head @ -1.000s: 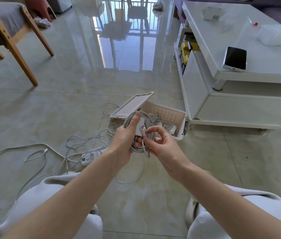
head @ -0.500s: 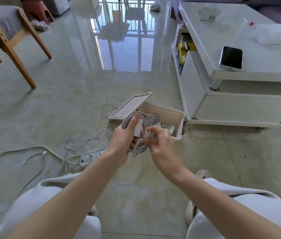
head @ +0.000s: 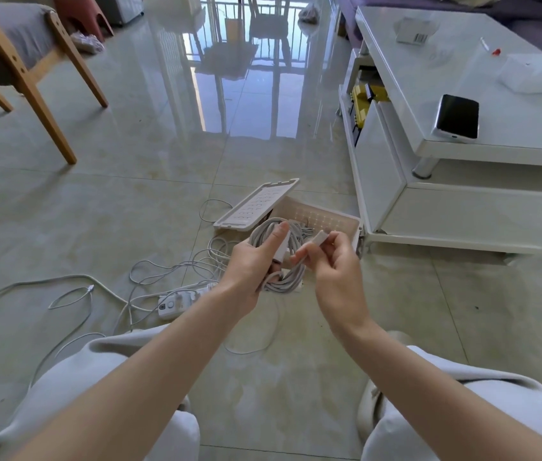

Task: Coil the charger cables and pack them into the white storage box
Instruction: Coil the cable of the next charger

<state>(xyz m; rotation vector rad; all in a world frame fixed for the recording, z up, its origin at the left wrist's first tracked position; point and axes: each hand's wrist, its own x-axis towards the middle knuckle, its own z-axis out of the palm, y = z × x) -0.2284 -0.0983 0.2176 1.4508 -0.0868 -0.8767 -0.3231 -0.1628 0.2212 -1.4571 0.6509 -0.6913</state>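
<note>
Person seated low over a tiled floor, knees at the lower edge of the head view.

Left hand [head: 253, 264] gripped a wound coil of grey-white cable [head: 281, 282], fingers curled round the bundle, thumb laid straight up its front over a small white block, probably the charger body. Right hand [head: 336, 271] pinched the cable's white end piece [head: 321, 236] between thumb and forefinger, other fingers loosely bent. Coil held in the air, just in front of the white storage box [head: 356, 227].

Box sat on the floor, close against the base of a white coffee table [head: 462, 207]. Its lid [head: 256, 206] was open, tilted up at the box's left side. A few cable loops showed inside; the hands hid much of the interior.

Progress, as judged: about midway. One cable wound and nearly ready to go in once the end is tucked; something already packed. Not yet done: a tangle of loose cables [head: 176, 267] on the floor left of the hands, lying around a white power strip [head: 176, 301], plus a long run trailing off to the left edge. Lid not yet closed.

Counts:
- hands, two, both occupied
- coil in hand, one
- box, one; lid, one
- power strip, one
- loose cables on the floor, at least three strands; exact number not readable from the tangle
- phone [head: 457, 118] on the table top, one, face up
</note>
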